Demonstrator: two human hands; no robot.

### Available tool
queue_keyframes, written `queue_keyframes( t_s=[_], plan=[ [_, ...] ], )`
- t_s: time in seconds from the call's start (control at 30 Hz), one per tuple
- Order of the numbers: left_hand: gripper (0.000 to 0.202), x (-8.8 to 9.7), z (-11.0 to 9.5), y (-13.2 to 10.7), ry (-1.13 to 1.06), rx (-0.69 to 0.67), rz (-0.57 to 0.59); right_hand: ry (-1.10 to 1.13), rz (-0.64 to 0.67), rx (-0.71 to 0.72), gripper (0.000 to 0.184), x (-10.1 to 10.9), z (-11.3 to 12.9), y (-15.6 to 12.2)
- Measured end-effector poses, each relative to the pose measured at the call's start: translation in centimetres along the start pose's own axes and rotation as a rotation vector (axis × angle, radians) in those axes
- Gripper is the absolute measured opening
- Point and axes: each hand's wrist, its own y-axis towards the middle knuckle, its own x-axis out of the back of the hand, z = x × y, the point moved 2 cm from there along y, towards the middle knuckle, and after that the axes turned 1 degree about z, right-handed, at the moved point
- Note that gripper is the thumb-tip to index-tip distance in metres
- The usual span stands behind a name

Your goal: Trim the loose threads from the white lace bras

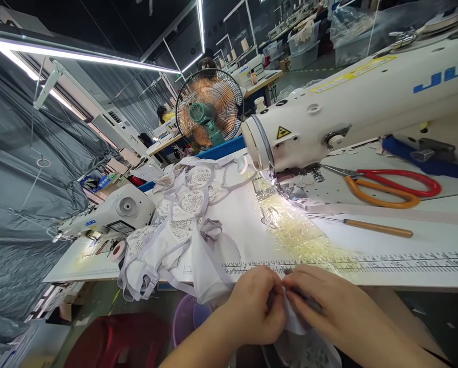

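Observation:
My left hand [254, 306] and my right hand [328, 304] meet at the near edge of the sewing table [366, 240], both pinched on a small piece of white fabric [295, 319] held between them. A thin dark tool seems to lie under my right fingers. A pile of white lace-and-strap garments [175, 225] lies to the left on the table and hangs over its edge. The white sewing machine [347, 97] stands beyond my hands, its lamp lighting the needle area [286, 186].
Red and orange scissors [389, 186] and a wooden-handled tool [378, 228] lie by the machine. A printed ruler [366, 264] runs along the table edge. A fan [209, 108], a second sewing machine [110, 212], a purple bin [190, 317] and a red container [117, 340] stand to the left.

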Motion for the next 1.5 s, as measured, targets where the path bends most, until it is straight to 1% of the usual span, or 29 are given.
queue_keyframes(
  t_s=[0.07,0.17,0.3,0.4,0.5,0.6,0.7,0.8,0.9,1.0,1.07,1.13,1.23,1.3,1.33,1.4,1.43,1.5],
  plan=[
    [0.016,-0.1,-0.1,0.1,0.034,-0.05,-0.007,-0.042,0.006,-0.015,0.018,-0.4,0.1,0.0],
    [0.017,-0.1,-0.3,0.0,0.053,-0.083,-0.026,-0.112,0.0,-0.001,0.019,-0.8,0.4,-0.1],
    [0.018,0.1,-0.4,0.0,0.05,-0.093,-0.061,-0.157,-0.072,0.031,0.016,-0.9,0.7,-0.3],
    [0.02,0.2,-0.5,0.0,0.064,-0.113,-0.088,-0.088,-0.089,-0.023,0.015,-1.2,0.4,-0.6],
    [0.022,-0.1,-0.5,-0.2,0.108,-0.137,-0.102,0.03,-0.06,-0.107,0.017,-1.6,0.0,-0.7],
    [0.019,-0.5,-0.2,-0.4,0.145,-0.098,-0.111,0.126,-0.001,-0.173,0.017,-1.9,-0.1,-0.6],
    [0.014,-0.8,0.2,-0.5,0.048,-0.023,-0.108,0.201,0.049,-0.237,0.017,-1.8,0.2,-0.6],
    [0.011,-0.7,0.5,-0.6,-0.064,0.045,-0.09,0.184,0.01,-0.316,0.018,-1.0,-0.2,-0.7],
    [0.009,-0.4,0.7,-0.8,-0.126,0.085,-0.084,0.108,-0.055,-0.349,0.018,0.1,-1.5,-0.7],
    [0.008,-0.1,0.9,-1.0,-0.163,0.108,-0.077,0.081,-0.071,-0.283,0.019,1.1,-2.5,-0.6],
    [0.007,0.1,0.9,-1.1,-0.176,0.12,-0.057,0.054,-0.056,-0.183,0.019,1.2,-2.2,-0.5],
    [0.007,0.2,0.8,-1.1,-0.18,0.126,-0.034,-0.023,-0.047,-0.035,0.017,0.8,-1.1,-0.2],
    [0.007,0.4,0.5,-1.0,-0.152,0.129,-0.025,-0.243,-0.099,0.195,0.023,-0.4,1.0,0.1],
    [0.007,0.5,0.4,-1.0,-0.119,0.14,-0.019,-0.382,-0.13,0.286,0.029,-1.0,2.0,0.4],
    [0.007,0.5,0.3,-1.0,-0.104,0.143,-0.011,-0.424,-0.136,0.309,0.03,-1.1,2.2,0.4],
    [0.007,0.6,0.2,-1.2,-0.083,0.146,0.006,-0.47,-0.163,0.305,0.029,-0.8,1.9,0.5],
    [0.007,0.7,0.2,-1.2,-0.076,0.147,0.011,-0.481,-0.184,0.279,0.028,-0.4,1.6,0.5],
    [0.008,1.0,0.1,-1.3,-0.062,0.148,0.001,-0.481,-0.216,0.176,0.026,0.6,0.4,0.5]
  ],
)
